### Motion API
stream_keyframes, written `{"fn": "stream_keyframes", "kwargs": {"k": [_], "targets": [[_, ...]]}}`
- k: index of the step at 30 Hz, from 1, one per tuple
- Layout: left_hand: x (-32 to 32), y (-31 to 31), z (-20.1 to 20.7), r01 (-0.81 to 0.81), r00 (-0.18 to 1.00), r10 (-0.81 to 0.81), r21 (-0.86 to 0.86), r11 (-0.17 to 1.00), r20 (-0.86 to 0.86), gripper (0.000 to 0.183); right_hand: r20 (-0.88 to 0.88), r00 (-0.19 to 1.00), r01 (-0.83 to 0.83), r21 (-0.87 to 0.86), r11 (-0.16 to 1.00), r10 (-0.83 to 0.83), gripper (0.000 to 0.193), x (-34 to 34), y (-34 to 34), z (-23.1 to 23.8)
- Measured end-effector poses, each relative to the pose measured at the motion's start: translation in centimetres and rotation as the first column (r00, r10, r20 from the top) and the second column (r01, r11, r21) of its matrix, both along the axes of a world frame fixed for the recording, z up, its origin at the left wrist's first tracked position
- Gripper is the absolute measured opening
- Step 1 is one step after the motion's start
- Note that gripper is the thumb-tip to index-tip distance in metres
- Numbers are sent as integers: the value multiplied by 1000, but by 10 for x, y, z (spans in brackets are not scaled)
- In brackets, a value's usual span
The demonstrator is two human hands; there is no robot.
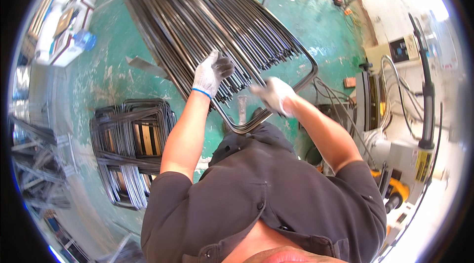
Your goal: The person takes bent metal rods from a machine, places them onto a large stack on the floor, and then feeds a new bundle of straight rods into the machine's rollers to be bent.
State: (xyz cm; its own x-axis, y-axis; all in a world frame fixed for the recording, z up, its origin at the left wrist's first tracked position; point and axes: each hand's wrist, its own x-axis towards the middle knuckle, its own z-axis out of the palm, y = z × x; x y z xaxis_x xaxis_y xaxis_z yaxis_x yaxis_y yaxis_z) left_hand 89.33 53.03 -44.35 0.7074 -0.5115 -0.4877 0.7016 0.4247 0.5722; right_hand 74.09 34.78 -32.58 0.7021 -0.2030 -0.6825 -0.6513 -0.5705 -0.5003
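A long stack of dark metal rods [197, 21] stretches away in front of me, with its uneven near ends toward my body. Rounded bent metal frames [311, 65] border the stack, and their curved near corner [242, 127] lies close to my waist. My left hand [211, 74], in a whitish glove with grey fingers, is over the rods' near ends. Its fingers are curled together, and whatever they hold is hidden. My right hand [277, 96], also gloved, is just right of the rod ends, above the bent frame. Motion smears its fingers, so its grip is unclear.
Bent metal frames [129, 152] are piled on the green floor [111, 78] at left. Cables [335, 92] and grey machinery [370, 100] stand at right, near a yellow power tool [397, 191]. A blue water bottle [85, 40] is at far left.
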Motion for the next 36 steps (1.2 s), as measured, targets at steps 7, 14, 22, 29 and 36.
{"fn": "stream_keyframes", "kwargs": {"k": [7, 14, 22, 29, 36], "targets": [[32, -55, 14, 30, 996, -50, -258, 966, -73, 32, -160, 943, 238, -284, 929, -291, 39, -350, -8, 23], [-30, -91, 0, 174, 967, -211, -237, 956, -142, 22, -26, 857, 358, -690, 630, -515, 34, -434, 50, -29], [-176, -112, 44, 286, 919, -336, -240, 928, -206, 10, 305, 842, 506, -734, 453, -446, 13, -576, 6, -93], [-182, -156, 131, 340, 938, -337, -429, 837, 86, 16, 229, 485, 455, -890, 20, -844, 9, -842, 29, -141], [-386, -274, 167, 672, 740, -623, -320, 668, 253, 17, -309, -861, -207, 939, -275, -404, 45, -785, -15, -121]]}}
